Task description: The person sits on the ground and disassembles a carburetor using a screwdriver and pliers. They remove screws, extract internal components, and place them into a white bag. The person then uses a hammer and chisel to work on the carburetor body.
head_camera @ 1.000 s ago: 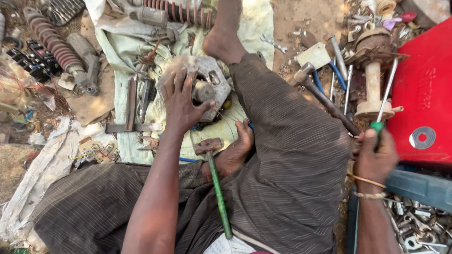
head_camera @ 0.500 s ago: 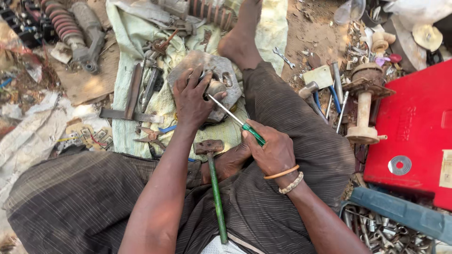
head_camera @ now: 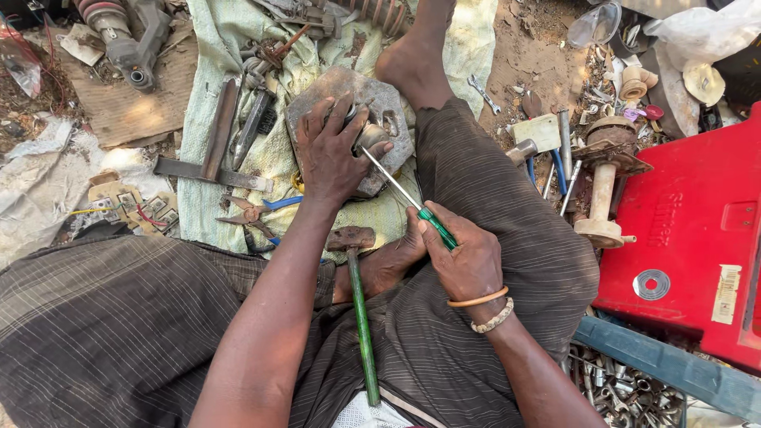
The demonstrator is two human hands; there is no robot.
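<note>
I sit on the ground with a grey metal casting (head_camera: pixel 380 103) on a pale cloth (head_camera: pixel 230 158) between my legs. My left hand (head_camera: pixel 331 150) presses down on the casting, fingers spread over its round middle part. My right hand (head_camera: pixel 464 254) grips a screwdriver (head_camera: pixel 408 202) by its green handle, the thin steel shaft slanting up-left with its tip at the casting beside my left fingers. A hammer (head_camera: pixel 361 313) with a rusty head and green handle lies across my lap, untouched. My bare foot (head_camera: pixel 412 59) rests beside the casting.
Pliers with blue grips (head_camera: pixel 258 212), flat steel bars (head_camera: pixel 218 131) and a shock absorber (head_camera: pixel 119 36) lie on the left. A red plastic case (head_camera: pixel 697 230), a rusty flanged shaft (head_camera: pixel 604 186) and a tray of bolts (head_camera: pixel 626 388) sit on the right.
My right hand came in from the far right with the screwdriver and set its tip against the casting. My left hand stayed on the casting throughout.
</note>
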